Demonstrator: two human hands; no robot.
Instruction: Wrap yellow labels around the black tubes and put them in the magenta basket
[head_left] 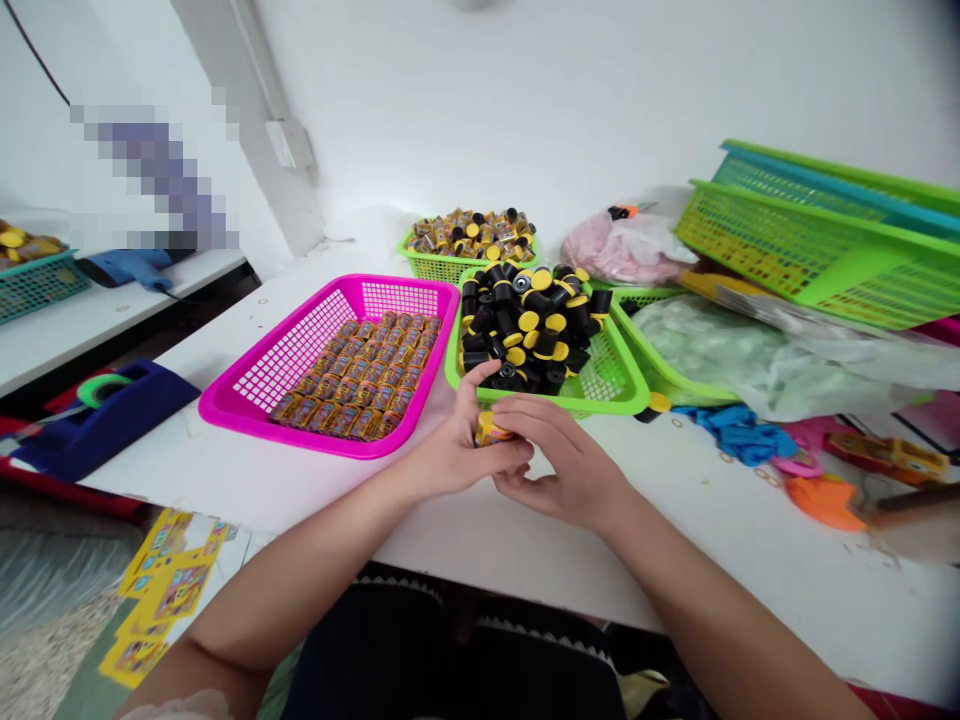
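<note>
Both hands meet over the table in front of the baskets, around a small canister with a yellow printed label, partly hidden by the fingers. My left hand grips it between thumb and fingers, its index finger stretched upward. From the other side, my right hand closes its fingertips on the same canister. Just beyond is a light green basket heaped with black canisters that have yellow or black ends. To the left, a pink basket holds labelled canisters laid in neat rows.
Behind stands another green basket full of labelled canisters. At right are stacked baskets, clear plastic bags, blue scraps and an orange piece. A blue tape dispenser sits left. A person is partly visible at far left.
</note>
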